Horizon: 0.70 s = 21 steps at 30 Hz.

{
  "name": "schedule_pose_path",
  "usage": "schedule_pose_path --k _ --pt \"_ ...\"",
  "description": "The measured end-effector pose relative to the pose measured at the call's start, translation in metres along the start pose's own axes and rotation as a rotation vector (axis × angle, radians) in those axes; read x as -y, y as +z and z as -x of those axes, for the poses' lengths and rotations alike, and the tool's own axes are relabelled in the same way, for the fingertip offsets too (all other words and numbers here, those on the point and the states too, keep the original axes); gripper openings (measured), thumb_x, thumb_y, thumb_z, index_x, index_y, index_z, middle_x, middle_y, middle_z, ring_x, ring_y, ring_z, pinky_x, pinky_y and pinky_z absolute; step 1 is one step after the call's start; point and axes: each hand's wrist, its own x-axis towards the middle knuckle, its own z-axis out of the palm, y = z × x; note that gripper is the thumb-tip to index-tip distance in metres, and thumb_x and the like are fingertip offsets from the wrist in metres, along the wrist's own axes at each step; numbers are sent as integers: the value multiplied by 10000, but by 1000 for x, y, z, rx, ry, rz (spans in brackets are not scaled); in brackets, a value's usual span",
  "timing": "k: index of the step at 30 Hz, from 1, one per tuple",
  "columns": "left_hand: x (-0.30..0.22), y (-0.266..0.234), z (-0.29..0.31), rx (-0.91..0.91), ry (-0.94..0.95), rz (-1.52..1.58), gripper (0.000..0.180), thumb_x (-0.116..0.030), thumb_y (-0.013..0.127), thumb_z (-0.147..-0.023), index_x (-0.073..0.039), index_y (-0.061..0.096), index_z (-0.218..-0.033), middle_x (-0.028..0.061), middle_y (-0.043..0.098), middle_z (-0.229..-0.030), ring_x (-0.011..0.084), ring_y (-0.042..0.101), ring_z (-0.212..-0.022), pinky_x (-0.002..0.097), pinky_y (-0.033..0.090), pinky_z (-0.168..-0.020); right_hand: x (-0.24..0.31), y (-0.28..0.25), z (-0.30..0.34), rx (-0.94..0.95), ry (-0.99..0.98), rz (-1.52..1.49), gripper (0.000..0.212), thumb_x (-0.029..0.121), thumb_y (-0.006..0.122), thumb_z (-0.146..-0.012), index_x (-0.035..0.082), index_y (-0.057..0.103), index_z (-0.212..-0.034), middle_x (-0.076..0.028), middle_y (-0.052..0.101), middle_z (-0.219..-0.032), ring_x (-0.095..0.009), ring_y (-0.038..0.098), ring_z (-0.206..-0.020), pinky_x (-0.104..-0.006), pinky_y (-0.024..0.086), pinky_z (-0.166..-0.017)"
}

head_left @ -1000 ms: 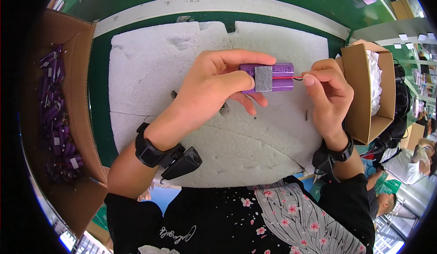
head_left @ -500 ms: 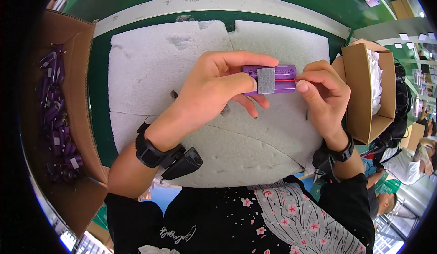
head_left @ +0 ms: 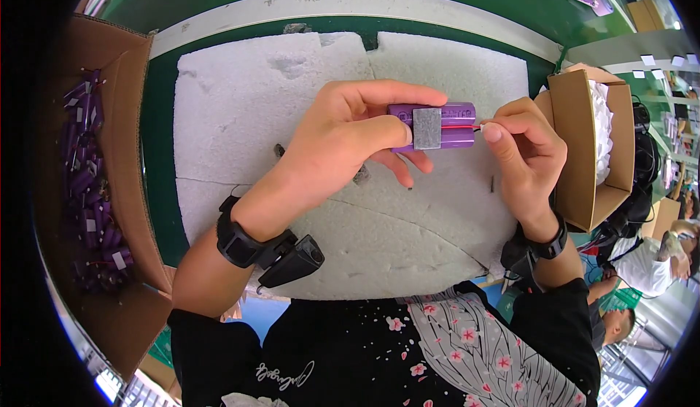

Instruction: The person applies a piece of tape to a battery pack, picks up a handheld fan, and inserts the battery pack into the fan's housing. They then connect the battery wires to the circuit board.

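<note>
Left grip [head_left: 343, 126] on battery [head_left: 457, 113] — foam [head_left: 408, 243], green bench [head_left: 163, 155]

Your left hand [head_left: 350, 130] grips a purple twin-cylinder battery pack [head_left: 459, 110] with a grey pad [head_left: 427, 129] across it, while your right hand [head_left: 529, 148] pinches its red wire [head_left: 459, 127] above the white foam slab [head_left: 394, 246]; a cardboard box [head_left: 135, 166] of batteries [head_left: 89, 181] stands at your left, a smaller carton [head_left: 574, 144] at your right
</note>
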Motion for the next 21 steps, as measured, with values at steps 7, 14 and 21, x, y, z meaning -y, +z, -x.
schedule_pose_path --k 7,14,21 --pt "3 0 0 39 -8 -40 381 -11 462 -788 61 539 -1154 191 621 -978 262 656 -737 307 544 -560 0 2 0 26 13 -42 55 1 672 -775 -34 641 -803 -78 576 -771 -116 514 -662 -215 390 -574" --pt "0 0 4 -3 -40 -46 391 -11 464 -775 67 535 -1152 190 619 -986 260 651 -727 310 538 -559 3 5 0 74 49 -12 55 17 649 -798 -29 620 -807 -65 568 -786 -103 501 -672 -210 380 -587" --pt "-1 1 2 -9 -40 -21 393 -11 458 -774 67 532 -1152 188 619 -985 260 650 -732 312 537 -565 4 5 -2 60 72 -44 56 19 638 -804 -31 616 -813 -64 562 -802 -105 499 -684 -208 376 -600"
